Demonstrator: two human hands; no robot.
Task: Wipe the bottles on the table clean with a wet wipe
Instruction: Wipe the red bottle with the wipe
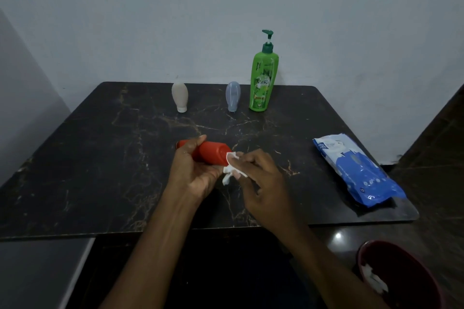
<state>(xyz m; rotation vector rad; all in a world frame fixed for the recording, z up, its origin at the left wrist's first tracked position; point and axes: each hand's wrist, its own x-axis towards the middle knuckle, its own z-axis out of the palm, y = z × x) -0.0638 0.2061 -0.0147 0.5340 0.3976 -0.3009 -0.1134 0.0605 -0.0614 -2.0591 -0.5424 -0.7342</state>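
Wiping underway: left hand (193, 170) grips red bottle (213, 154); right hand (261, 178) pinches wet wipe (232, 165) against it. Beige bottle (179, 96), grey bottle (233, 95), green pump bottle (263, 83) likely pending.

- A dark, black-brown marble-patterned table (100, 158) with pale veins and rounded corners stands against a grey wall.
- A small beige squeeze bottle (180, 96) stands upside down on its white cap at the far edge, left of centre.
- A small blue-grey squeeze bottle (233, 95) stands cap-down, well apart to the right of the beige one.
- A tall green plastic pump bottle (263, 78) stands upright just right of the blue-grey one.
- A blue-and-white soft plastic pack of wet wipes (356, 170) lies flat near the right edge.
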